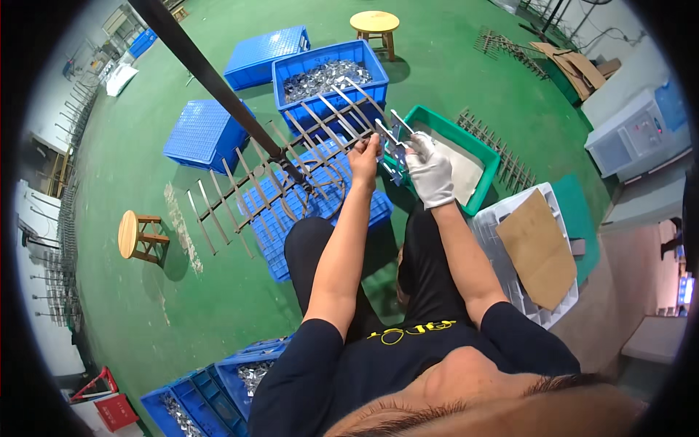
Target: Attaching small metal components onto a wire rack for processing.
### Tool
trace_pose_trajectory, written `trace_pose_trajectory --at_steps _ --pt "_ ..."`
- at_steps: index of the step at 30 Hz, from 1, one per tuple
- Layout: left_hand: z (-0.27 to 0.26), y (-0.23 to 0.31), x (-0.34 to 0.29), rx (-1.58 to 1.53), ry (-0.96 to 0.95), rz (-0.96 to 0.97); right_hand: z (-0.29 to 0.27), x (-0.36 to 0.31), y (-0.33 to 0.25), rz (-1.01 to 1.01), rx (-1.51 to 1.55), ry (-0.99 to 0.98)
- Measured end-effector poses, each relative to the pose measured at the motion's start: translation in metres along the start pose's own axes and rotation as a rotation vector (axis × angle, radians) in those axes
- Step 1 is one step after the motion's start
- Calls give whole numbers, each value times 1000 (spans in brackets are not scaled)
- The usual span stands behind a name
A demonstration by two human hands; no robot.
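The metal parts (395, 151) are a small cluster of shiny, plate-like pieces just above the middle of the frame, between the two hands. The right hand (431, 171), in a white glove, has its fingers closed on them from the right; the parts stick out past its fingertips to the left and upward, with some hanging below. The left hand (363, 164), bare, is at the cluster's left side, its thumb and fingers bent toward each other beside the nearest part; whether they pinch that part or the rack's end cannot be told.

The rack (287, 175), a long bar with many prongs, slants from the left hand down toward the left, fixed to a dark pole (229, 98) that rises to the upper left. Beneath it is a blue box (266, 251). Behind the hands, a green tray (466, 134) holds a pale sheet (466, 171).

Above the rack, a blue crate (377, 93) is filled with small metal pieces (324, 81). A stool (374, 22) is at the top, and another stool (129, 234) at the left. At the lower right, cardboard (537, 247) lies on a white crate (513, 309).
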State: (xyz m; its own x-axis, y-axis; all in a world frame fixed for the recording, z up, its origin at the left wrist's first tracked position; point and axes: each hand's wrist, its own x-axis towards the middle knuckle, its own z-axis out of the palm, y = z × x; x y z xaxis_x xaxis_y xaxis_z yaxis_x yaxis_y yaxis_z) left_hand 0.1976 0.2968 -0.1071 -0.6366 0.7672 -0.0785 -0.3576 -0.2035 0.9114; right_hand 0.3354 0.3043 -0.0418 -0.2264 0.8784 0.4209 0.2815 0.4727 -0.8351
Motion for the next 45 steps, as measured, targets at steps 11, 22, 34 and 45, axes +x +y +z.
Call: trace_pose_trajectory --at_steps 11,22,34,45 --pt "5 31 -18 -42 40 -163 -25 9 -1 196 371 -3" --pt "12 32 -7 74 22 -280 -96 40 149 588 369 12" --pt "9 41 4 47 -103 -382 35 63 274 586 -345 -656" --pt "33 52 1 -361 -22 -355 90 89 352 707 -159 -427"
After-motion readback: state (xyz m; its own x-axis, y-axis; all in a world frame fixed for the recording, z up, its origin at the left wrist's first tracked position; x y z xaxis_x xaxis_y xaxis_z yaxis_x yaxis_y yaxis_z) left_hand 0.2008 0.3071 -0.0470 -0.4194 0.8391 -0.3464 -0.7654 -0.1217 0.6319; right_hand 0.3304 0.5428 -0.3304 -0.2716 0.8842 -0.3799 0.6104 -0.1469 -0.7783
